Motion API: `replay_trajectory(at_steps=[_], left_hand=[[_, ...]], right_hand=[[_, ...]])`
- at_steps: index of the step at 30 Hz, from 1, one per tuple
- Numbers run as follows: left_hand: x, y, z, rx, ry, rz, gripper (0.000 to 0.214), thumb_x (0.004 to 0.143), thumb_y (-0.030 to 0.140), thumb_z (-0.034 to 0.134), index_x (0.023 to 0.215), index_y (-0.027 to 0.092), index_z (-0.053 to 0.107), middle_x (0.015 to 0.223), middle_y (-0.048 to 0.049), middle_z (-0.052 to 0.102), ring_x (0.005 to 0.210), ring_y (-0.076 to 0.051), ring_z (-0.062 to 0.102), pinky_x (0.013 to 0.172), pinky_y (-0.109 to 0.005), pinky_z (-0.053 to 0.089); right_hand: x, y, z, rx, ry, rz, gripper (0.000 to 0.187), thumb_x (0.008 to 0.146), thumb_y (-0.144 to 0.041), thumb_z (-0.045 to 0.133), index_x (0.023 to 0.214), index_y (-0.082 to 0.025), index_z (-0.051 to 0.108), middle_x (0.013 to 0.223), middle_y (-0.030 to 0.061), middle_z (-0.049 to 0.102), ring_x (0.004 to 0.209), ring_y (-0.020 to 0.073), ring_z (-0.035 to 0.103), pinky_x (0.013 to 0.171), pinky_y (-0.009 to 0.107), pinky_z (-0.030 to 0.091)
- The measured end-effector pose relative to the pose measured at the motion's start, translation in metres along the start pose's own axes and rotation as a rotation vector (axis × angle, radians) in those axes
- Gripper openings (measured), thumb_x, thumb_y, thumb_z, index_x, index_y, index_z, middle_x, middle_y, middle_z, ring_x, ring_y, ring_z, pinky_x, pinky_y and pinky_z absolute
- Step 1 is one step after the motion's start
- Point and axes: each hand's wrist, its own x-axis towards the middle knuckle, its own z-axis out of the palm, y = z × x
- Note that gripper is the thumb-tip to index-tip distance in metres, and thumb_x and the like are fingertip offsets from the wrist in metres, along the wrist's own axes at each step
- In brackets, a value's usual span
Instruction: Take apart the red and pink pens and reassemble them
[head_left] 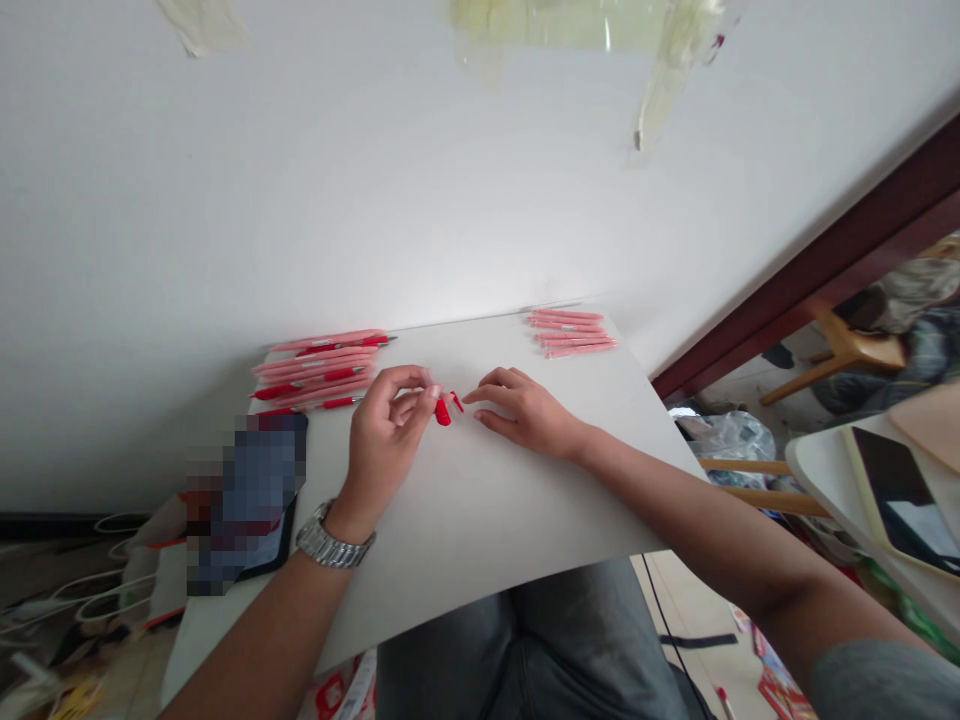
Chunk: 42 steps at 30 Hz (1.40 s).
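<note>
Above the middle of the white table [480,500], my left hand [390,420] pinches a small red plastic piece [443,412] between thumb and forefinger. A narrow red strip [457,402] shows just to its right; I cannot tell whether the two are one part. My right hand [529,408] is open beside it, fingers stretched left and thumb apart, with the fingertips close to the strip. Whether they touch it is unclear. Left of my left hand lie pink and red pens [319,367] in a loose stack.
Several pink pens [574,333] lie at the table's back right corner. A blurred-out dark device [266,490] rests at the left edge. The wall [450,200] stands behind the table. At right are a wooden chair [862,345] and another table holding a tablet-like device [900,495].
</note>
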Motion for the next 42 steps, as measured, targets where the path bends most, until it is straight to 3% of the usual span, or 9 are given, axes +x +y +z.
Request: replay_trajectory(at_steps=[8, 13, 19, 24, 29, 37, 42], left_hand=[[-0.003, 0.000, 0.001, -0.030, -0.091, -0.005, 0.025, 0.097, 0.038, 0.078, 0.112, 0.021, 0.067, 0.109, -0.0096, 0.079, 0.107, -0.025, 0.079, 0.099, -0.041, 0.065], [-0.005, 0.000, 0.003, -0.033, -0.144, -0.010, 0.024, 0.096, 0.037, 0.079, 0.111, 0.022, 0.068, 0.110, -0.0105, 0.081, 0.107, -0.025, 0.079, 0.103, -0.043, 0.064], [-0.006, 0.002, 0.003, -0.001, -0.130, 0.007, 0.028, 0.096, 0.042, 0.079, 0.111, 0.022, 0.067, 0.110, -0.0109, 0.080, 0.106, -0.026, 0.079, 0.101, -0.044, 0.065], [-0.005, 0.004, 0.000, 0.038, -0.009, 0.072, 0.025, 0.098, 0.042, 0.076, 0.110, 0.022, 0.067, 0.107, -0.0078, 0.075, 0.102, -0.023, 0.077, 0.098, -0.041, 0.065], [-0.001, 0.001, -0.004, 0.137, 0.112, 0.125, 0.024, 0.097, 0.042, 0.076, 0.110, 0.022, 0.069, 0.108, -0.0066, 0.072, 0.101, -0.019, 0.073, 0.095, -0.034, 0.062], [0.001, -0.005, -0.005, 0.190, 0.120, 0.126, 0.023, 0.098, 0.041, 0.074, 0.109, 0.022, 0.069, 0.106, -0.0061, 0.073, 0.099, -0.018, 0.073, 0.093, -0.033, 0.061], [0.001, -0.006, -0.006, 0.214, 0.110, 0.127, 0.021, 0.098, 0.040, 0.073, 0.109, 0.022, 0.070, 0.106, -0.0060, 0.073, 0.098, -0.019, 0.072, 0.093, -0.034, 0.060]], right_hand=[[0.003, -0.014, -0.004, 0.257, 0.068, 0.048, 0.017, 0.104, -0.033, 0.067, 0.116, -0.022, 0.073, 0.110, 0.0065, 0.078, 0.096, 0.0177, 0.071, 0.084, 0.032, 0.058], [0.004, -0.015, -0.003, 0.303, 0.091, 0.054, 0.019, 0.100, -0.037, 0.074, 0.111, -0.022, 0.072, 0.107, 0.0053, 0.079, 0.092, 0.0175, 0.071, 0.081, 0.032, 0.058], [0.004, -0.013, -0.003, 0.306, 0.067, 0.066, 0.019, 0.104, -0.038, 0.068, 0.112, -0.022, 0.072, 0.108, 0.0054, 0.079, 0.094, 0.0174, 0.071, 0.082, 0.032, 0.059], [0.004, -0.008, -0.003, 0.106, 0.076, 0.015, 0.025, 0.109, -0.035, 0.058, 0.124, -0.022, 0.072, 0.112, 0.0099, 0.074, 0.100, 0.0215, 0.069, 0.093, 0.038, 0.058], [0.003, -0.004, 0.002, -0.168, -0.018, 0.016, 0.034, 0.109, -0.033, 0.057, 0.140, -0.027, 0.071, 0.126, 0.0133, 0.066, 0.110, 0.0269, 0.060, 0.105, 0.046, 0.054], [0.003, -0.003, 0.011, -0.339, -0.079, 0.019, 0.040, 0.109, -0.032, 0.058, 0.148, -0.035, 0.068, 0.139, 0.0130, 0.060, 0.117, 0.0295, 0.054, 0.107, 0.049, 0.051], [0.003, -0.003, 0.011, -0.335, -0.067, 0.015, 0.037, 0.108, -0.033, 0.059, 0.143, -0.032, 0.071, 0.138, 0.0136, 0.061, 0.117, 0.0300, 0.054, 0.106, 0.049, 0.052]])
